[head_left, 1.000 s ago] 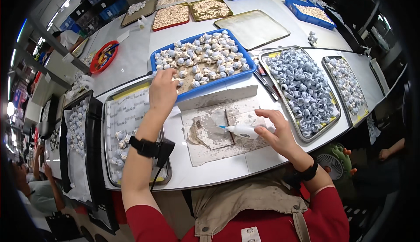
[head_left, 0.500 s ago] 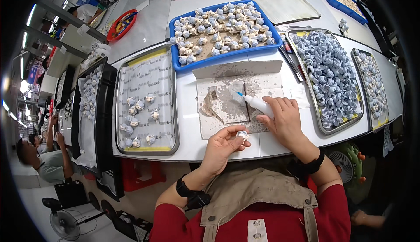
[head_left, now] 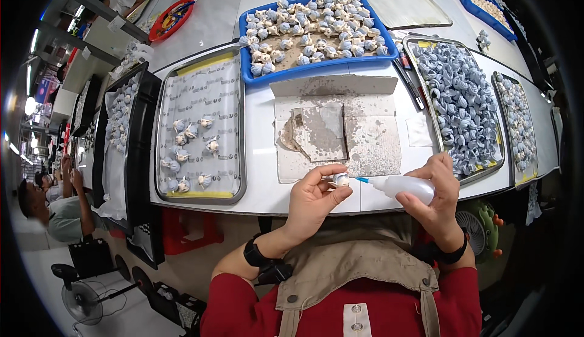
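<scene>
Between the thumb and fingers of my left hand (head_left: 315,202) is a small white-and-blue figurine part (head_left: 341,180), raised just in front of the table's near edge. My right hand (head_left: 437,194) grips a white squeeze bottle (head_left: 406,187), tipped sideways. Its blue nozzle (head_left: 363,180) points left, close beside the small part; whether they touch I cannot tell. Beyond both hands lies a stained cardboard sheet (head_left: 374,136) with a raised back flap. To the left, several blue-and-white figurine pieces (head_left: 191,131) rest on a paper-lined metal tray (head_left: 204,102).
Behind the cardboard stands a blue tray (head_left: 322,71) of similar pieces. Right of it, a metal tray holds many blue-grey parts (head_left: 462,105); pen-like tools (head_left: 411,87) lie alongside. A black crate (head_left: 139,136) is at left. A green fan (head_left: 480,230) stands below the table's right side.
My right hand has drawn the bottle back toward me, swinging its nozzle from over the cardboard to the small part. My left hand has risen slightly. The whole view has shifted a little.
</scene>
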The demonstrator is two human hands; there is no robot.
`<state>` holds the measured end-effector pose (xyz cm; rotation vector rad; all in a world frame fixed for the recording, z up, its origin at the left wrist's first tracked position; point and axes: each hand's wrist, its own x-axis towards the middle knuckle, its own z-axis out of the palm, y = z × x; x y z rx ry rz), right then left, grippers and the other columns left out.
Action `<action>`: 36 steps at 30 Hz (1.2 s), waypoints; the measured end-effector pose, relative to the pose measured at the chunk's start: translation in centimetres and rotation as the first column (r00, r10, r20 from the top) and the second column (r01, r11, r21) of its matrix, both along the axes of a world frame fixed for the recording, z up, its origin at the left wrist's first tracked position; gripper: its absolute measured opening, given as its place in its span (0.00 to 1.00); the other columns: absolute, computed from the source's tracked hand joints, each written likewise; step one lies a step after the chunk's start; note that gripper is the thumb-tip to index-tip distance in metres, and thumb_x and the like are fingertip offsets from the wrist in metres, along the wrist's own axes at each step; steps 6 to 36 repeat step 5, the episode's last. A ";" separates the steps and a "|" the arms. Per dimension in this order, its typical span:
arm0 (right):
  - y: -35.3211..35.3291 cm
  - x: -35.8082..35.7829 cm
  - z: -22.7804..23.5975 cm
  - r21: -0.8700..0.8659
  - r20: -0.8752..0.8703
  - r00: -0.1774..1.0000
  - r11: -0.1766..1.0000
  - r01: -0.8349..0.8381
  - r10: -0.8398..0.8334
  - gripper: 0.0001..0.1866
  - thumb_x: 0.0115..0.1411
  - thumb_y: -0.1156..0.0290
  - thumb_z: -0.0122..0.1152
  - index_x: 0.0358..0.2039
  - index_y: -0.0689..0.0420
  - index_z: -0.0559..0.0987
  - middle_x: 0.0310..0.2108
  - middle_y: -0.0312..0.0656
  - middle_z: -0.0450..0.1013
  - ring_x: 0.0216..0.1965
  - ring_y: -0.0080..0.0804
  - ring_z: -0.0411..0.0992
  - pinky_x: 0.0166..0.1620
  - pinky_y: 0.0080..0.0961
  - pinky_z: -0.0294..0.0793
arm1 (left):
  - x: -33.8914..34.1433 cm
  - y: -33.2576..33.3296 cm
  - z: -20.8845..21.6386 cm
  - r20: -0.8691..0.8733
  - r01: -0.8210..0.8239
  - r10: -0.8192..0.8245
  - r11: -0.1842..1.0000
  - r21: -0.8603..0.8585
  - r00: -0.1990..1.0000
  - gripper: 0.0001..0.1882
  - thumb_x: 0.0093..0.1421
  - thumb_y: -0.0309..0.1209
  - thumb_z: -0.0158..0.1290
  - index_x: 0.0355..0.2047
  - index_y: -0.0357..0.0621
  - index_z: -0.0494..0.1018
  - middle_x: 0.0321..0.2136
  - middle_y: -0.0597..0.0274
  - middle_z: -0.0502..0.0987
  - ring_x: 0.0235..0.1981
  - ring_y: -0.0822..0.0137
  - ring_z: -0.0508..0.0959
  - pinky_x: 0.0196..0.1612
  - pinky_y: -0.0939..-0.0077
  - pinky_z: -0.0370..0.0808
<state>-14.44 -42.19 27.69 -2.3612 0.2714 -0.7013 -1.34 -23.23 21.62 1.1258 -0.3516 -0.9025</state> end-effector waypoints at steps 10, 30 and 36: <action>0.6 0.5 1.0 -0.110 -0.025 0.999 0.993 -0.040 0.038 0.14 0.38 0.64 0.71 0.23 0.57 0.77 0.19 0.36 0.65 0.27 0.33 0.59 0.36 0.31 0.56 | 0.0 0.2 -0.2 0.037 0.020 -0.019 1.000 -0.008 0.999 0.22 0.55 0.19 0.57 0.50 0.33 0.66 0.42 0.60 0.75 0.38 0.75 0.76 0.42 0.86 0.73; 0.6 0.5 1.0 -0.110 -0.025 0.999 0.993 -0.040 0.038 0.14 0.38 0.64 0.71 0.23 0.57 0.77 0.19 0.36 0.65 0.27 0.33 0.59 0.36 0.31 0.56 | 0.0 0.2 -0.2 0.037 0.020 -0.019 1.000 -0.008 0.999 0.22 0.55 0.19 0.57 0.50 0.33 0.66 0.42 0.60 0.75 0.38 0.75 0.76 0.42 0.86 0.73; 0.6 0.5 1.0 -0.110 -0.025 0.999 0.993 -0.040 0.038 0.14 0.38 0.64 0.71 0.23 0.57 0.77 0.19 0.36 0.65 0.27 0.33 0.59 0.36 0.31 0.56 | 0.0 0.2 -0.2 0.037 0.020 -0.019 1.000 -0.008 0.999 0.22 0.55 0.19 0.57 0.50 0.33 0.66 0.42 0.60 0.75 0.38 0.75 0.76 0.42 0.86 0.73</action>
